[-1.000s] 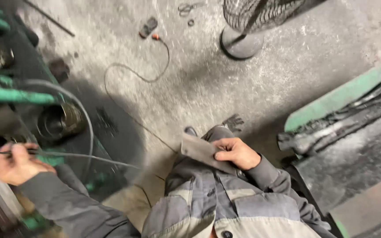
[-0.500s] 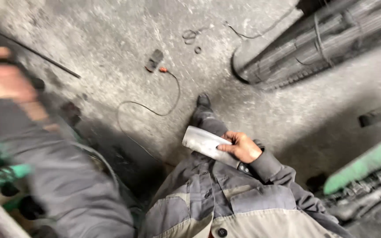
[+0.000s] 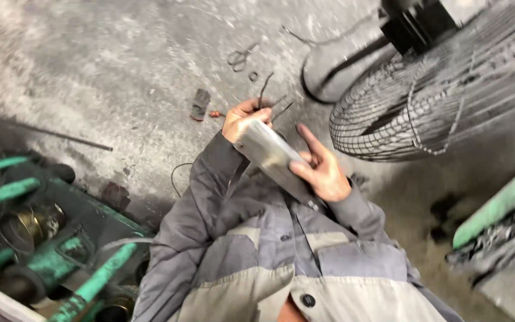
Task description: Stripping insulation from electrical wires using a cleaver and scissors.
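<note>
The flat grey metal plate (image 3: 272, 156) is held in front of the person's chest, above the dusty concrete floor (image 3: 102, 77). Its long axis runs diagonally, from the upper end near the left hand (image 3: 244, 119) down toward the grey work jacket (image 3: 257, 250).

The left hand closes its fingers (image 3: 251, 107) around the plate's far end and also pinches a few thin dark wire pieces (image 3: 269, 95) that stick up past the plate.

The right hand (image 3: 323, 170) lies against the plate's right edge, nearer the middle, thumb (image 3: 298, 170) pressing on the flat face, fingers spread loosely rather than wrapped round it. So the plate lies between both hands, the left at the tip, the right at the flank.

Beyond the plate's far end lies a pair of scissors (image 3: 241, 56); to its right stands a wire fan guard (image 3: 436, 89). Left of the plate, lower down, sits green machinery (image 3: 43, 238).
</note>
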